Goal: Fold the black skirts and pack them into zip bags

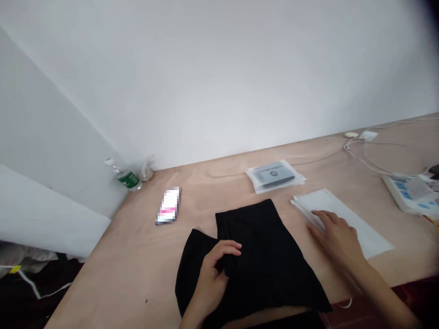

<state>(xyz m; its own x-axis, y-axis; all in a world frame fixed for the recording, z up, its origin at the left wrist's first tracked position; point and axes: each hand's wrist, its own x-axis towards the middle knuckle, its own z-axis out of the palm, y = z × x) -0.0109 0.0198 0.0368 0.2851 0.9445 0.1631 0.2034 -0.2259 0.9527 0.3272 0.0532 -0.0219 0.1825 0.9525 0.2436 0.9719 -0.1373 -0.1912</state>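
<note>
A black cloth garment (pixel 264 260), shaped like a pair of shorts, lies spread at the table's near edge. My left hand (pixel 216 269) is closed on a bunched fold of it, thumb and fingers pinching the fabric. To the right, a small stack of white translucent plastic bags (pixel 346 210) lies flat. My right hand (pixel 338 235) rests over the left part of that stack, fingertips touching it and thumb apart from the fingers. The garment's lower part runs out of view at the bottom.
Behind the garment lies a packed item in a clear bag (pixel 274 176). A phone (pixel 168 205) and a water bottle (pixel 127 177) are at left, beside a small knotted plastic bag (pixel 147 170). A power strip (pixel 411 194) and white cables (pixel 366 160) occupy the right. A wall (pixel 219 82) bounds the table (pixel 113 274).
</note>
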